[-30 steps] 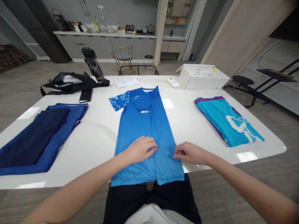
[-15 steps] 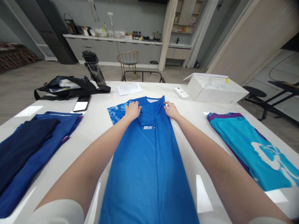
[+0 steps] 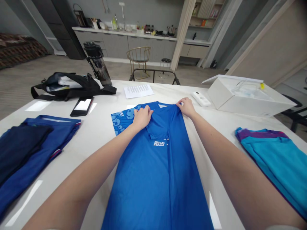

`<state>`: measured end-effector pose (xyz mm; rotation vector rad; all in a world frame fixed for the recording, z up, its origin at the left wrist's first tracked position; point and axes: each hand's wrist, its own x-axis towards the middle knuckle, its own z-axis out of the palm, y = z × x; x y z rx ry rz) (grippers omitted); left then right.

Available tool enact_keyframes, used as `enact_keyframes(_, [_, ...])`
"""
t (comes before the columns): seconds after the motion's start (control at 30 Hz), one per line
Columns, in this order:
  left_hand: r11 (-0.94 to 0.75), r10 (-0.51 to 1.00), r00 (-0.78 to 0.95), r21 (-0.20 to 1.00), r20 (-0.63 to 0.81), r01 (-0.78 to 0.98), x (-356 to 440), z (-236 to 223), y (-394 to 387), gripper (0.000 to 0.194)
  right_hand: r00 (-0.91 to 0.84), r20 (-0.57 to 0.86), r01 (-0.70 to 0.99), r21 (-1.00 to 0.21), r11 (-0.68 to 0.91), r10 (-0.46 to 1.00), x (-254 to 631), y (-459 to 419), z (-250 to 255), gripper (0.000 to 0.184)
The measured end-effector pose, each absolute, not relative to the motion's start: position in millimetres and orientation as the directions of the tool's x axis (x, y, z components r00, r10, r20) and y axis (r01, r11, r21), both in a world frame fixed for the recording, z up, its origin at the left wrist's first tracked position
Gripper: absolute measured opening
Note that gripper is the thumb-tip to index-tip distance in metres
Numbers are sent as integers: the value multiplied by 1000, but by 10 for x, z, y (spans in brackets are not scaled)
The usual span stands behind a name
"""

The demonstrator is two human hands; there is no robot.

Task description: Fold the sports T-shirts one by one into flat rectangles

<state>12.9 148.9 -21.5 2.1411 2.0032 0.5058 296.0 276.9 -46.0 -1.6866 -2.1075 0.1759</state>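
A blue T-shirt (image 3: pixel 144 179) with white lettering lies lengthwise before me, its neck end away from me. Its right side is folded inward, and that short sleeve (image 3: pixel 158 124) rests over the chest. The left sleeve, with a light-blue cloud pattern, spreads out flat. My right hand (image 3: pixel 187 107) pinches the folded shoulder corner between thumb and fingers. Beside the neckline, my left hand (image 3: pixel 142 117) has its fingers bent together on the cloth at the inner edge of the folded sleeve; its fingertips are partly hidden.
Folded dark blue clothes (image 3: pixel 48 137) lie on the left, turquoise and purple clothing (image 3: pixel 278 153) on the right. Along the table's far side are a black bag (image 3: pixel 72 86), a bottle (image 3: pixel 98 64), a phone (image 3: pixel 82 106), a paper (image 3: pixel 138 91), a white device (image 3: pixel 200 99) and an open white box (image 3: pixel 249 102).
My right hand has closed on the shoulder corner, which it was touching at the edge. The folded sleeve lies flatter and straighter. The whole view has shifted slightly.
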Motion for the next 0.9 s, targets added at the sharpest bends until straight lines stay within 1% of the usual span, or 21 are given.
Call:
enact_keyframes(0.1, [-95, 983, 32, 357, 179, 929, 75, -143, 1550, 33, -108, 307, 903, -368, 223, 945, 2876, 2770, -420, 24])
enact_keyframes(0.2, [-5, 994, -30, 317, 106, 949, 7, -173, 1625, 31, -86, 270, 931, -320, 174, 959, 2791, 2707, -431, 23])
enact_keyframes(0.27, [15, 996, -39, 289, 79, 957, -74, -232, 1648, 28, -76, 237, 950, -277, 143, 969, 2729, 2625, -445, 23])
enact_keyframes(0.3, [16, 995, -43, 274, 93, 962, -132, -259, 1645, 27, -70, 246, 957, -256, 135, 967, 2686, 2580, -445, 23])
enact_keyframes(0.37, [35, 985, -73, 231, 159, 972, -290, -294, 1614, 29, -68, 316, 965, -219, 143, 946, 2552, 2494, -420, 27])
enact_keyframes(0.43, [88, 972, -122, 171, 199, 981, -499, -295, 1562, 34, -137, 365, 957, -191, 218, 921, 2338, 2433, -368, 30])
enact_keyframes(0.47, [122, 970, -148, 142, 191, 982, -618, -284, 1533, 37, -210, 353, 940, -185, 288, 912, 2203, 2415, -338, 30])
enact_keyframes(0.53, [176, 974, -187, 94, 131, 980, -865, -252, 1482, 41, -375, 273, 879, -199, 433, 886, 1904, 2407, -290, 31])
enact_keyframes(0.6, [218, 973, -222, 62, 57, 974, -1100, -219, 1444, 44, -478, 187, 826, -236, 512, 858, 1611, 2427, -272, 32])
enact_keyframes(0.7, [254, 967, -253, 38, -28, 966, -1383, -196, 1405, 48, -477, 119, 828, -272, 491, 871, 1280, 2484, -304, 35])
enact_keyframes(0.8, [254, 964, -251, 26, -86, 967, -1565, -203, 1366, 52, -444, 83, 852, -269, 449, 892, 1106, 2540, -364, 31])
enact_keyframes(0.87, [224, 969, -221, 20, -109, 974, -1638, -191, 1330, 49, -432, 75, 862, -259, 436, 899, 1050, 2568, -393, 26])
enact_keyframes(0.9, [206, 972, -201, 35, -124, 978, -1662, -170, 1309, 45, -429, 73, 865, -254, 433, 900, 1032, 2578, -400, 24])
